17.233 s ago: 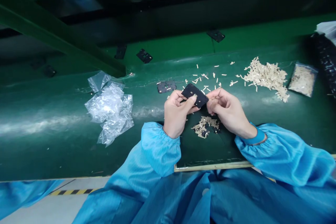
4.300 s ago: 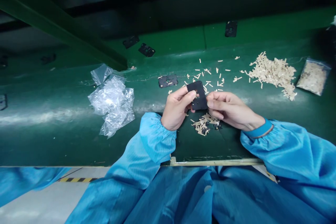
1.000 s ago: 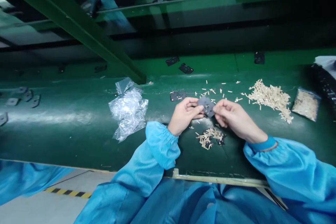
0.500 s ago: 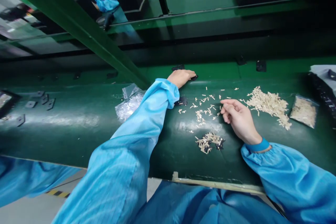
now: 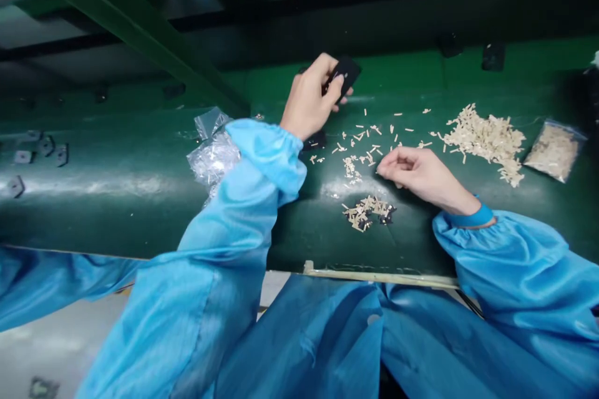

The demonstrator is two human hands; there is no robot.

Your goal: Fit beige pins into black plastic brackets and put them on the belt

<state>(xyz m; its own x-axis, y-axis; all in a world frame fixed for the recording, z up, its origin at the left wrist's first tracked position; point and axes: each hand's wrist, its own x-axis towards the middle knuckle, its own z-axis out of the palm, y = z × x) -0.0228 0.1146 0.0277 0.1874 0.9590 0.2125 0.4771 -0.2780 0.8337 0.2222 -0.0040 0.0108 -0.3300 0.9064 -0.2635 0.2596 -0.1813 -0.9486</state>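
My left hand is closed on a flat black plate-like part, lifted over the green work surface. Under its wrist lies another dark part, partly covered. My right hand rests low over the surface with thumb and fingertips pinched together; whatever may be between them is too small to make out. Around its fingertips are scattered small beige strips. Closer to me sits a little heap of beige strips mixed with black bits.
To the right are a large pile of beige strips and a filled clear bag. Crumpled clear plastic bags lie by my left sleeve. Several dark square parts sit far left. A green post slants across the upper left.
My left hand has picked up the black part from the back of the surface and brought it up. My right hand has shifted slightly left, its fingertips pinched. The view has tilted downward.
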